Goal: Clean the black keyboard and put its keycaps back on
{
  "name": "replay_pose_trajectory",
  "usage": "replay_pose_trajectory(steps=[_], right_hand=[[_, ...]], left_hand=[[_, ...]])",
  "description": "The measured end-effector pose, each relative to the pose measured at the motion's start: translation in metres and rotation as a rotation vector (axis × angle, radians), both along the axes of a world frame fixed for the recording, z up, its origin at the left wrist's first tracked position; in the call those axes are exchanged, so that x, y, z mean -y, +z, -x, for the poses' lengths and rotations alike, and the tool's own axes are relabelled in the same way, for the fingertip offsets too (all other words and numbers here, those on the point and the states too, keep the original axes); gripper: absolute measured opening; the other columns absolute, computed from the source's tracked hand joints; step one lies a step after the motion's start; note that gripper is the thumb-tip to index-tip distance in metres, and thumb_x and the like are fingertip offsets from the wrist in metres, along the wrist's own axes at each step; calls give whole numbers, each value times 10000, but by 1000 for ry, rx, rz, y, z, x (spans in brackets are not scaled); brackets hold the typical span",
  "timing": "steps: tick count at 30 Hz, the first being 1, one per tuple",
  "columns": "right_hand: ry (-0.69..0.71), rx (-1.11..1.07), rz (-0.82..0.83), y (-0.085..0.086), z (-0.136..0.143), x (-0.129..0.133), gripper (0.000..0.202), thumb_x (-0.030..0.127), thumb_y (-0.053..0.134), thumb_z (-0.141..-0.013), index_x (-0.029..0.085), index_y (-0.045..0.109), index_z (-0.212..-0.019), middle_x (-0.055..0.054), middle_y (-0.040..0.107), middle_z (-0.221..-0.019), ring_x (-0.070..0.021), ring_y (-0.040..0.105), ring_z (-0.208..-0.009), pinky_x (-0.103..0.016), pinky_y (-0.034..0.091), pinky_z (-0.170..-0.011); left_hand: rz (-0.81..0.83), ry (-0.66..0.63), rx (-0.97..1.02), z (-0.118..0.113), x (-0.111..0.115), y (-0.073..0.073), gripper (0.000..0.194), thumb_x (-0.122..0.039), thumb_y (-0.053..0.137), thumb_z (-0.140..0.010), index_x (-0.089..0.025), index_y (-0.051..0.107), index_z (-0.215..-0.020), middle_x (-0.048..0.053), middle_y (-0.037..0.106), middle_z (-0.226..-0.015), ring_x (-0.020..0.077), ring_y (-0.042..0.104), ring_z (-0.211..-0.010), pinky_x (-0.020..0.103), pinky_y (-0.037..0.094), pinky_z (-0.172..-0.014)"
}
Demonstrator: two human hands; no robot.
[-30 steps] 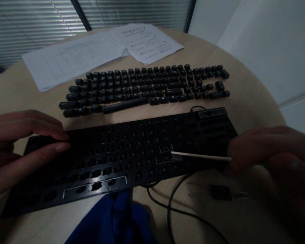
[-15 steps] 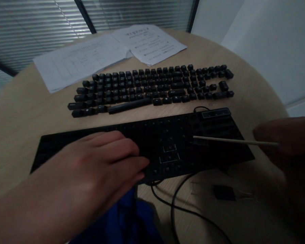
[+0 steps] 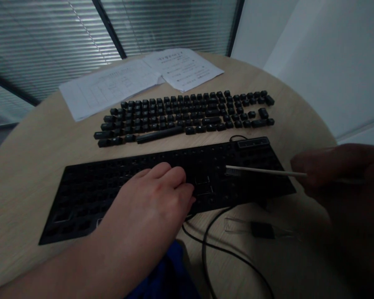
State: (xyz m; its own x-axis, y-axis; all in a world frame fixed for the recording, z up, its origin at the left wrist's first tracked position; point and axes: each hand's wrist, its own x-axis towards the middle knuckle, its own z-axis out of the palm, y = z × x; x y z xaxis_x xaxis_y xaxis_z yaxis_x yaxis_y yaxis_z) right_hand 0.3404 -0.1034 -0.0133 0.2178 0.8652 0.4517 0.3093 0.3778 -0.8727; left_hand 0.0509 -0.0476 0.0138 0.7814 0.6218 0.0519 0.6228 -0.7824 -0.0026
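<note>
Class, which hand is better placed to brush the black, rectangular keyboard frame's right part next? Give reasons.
Probably the right hand: it holds the slim, pale-handled brush, bristles over that part. The left hand covers the middle of the keyboard frame.

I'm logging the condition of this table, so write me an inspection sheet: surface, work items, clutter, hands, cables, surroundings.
Surface: pale wood-look table with a curved edge; spills, nothing seen.
Work items: black keyboard base without most or all keycaps; loose black keycaps in rows beyond it; thin brush, its head over the base.
Clutter: papers behind the keycaps; wire tool with a dark block; blue fabric at the near side.
Hands: left hand over the base, grip unclear; right hand grips the brush handle.
Cables: black cable looping nearside of the base.
Surroundings: blinds, white wall; dim light.
</note>
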Motion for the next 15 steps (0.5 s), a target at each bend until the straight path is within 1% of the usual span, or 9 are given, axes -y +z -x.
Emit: replay_pose_trajectory(steps=[4, 10, 13, 15], right_hand=[[54, -37, -22, 0, -1, -3, 444, 543, 615, -960, 256, 771, -659, -58, 643, -576, -193, 582, -479, -351, 367, -405], [85, -20, -38, 2, 3, -6, 475, 545, 589, -986, 250, 760, -656, -33, 644, -578, -170, 572, -480, -343, 356, -407], [103, -43, -39, 3, 4, -7, 451, 525, 609, -978, 240, 760, -662, -31, 638, -572, -157, 542, -460, -336, 332, -394], [116, -67, -44, 4, 4, -7, 432, 511, 622, -973, 241, 756, -664, -30, 627, -563, -164, 553, -473, -336, 358, -408]], left_hand=[[21, 80, -63, -7, 4, 3, 112, -141, 697, -837, -213, 744, -766, 37, 663, -773, 238, 607, -745, 358, 530, -629], [166, 217, -103, -16, -1, 6, 101, -184, 678, -850, -213, 740, -776, 43, 684, -841, 252, 666, -803, 368, 562, -667], [232, 263, -86, -16, -4, 8, 80, -189, 687, -838, -218, 749, -796, 32, 688, -859, 241, 683, -803, 356, 563, -677], [277, 263, -36, -13, -4, 9, 100, -175, 683, -837, -232, 753, -793, 15, 688, -852, 218, 685, -776, 331, 550, -655]])
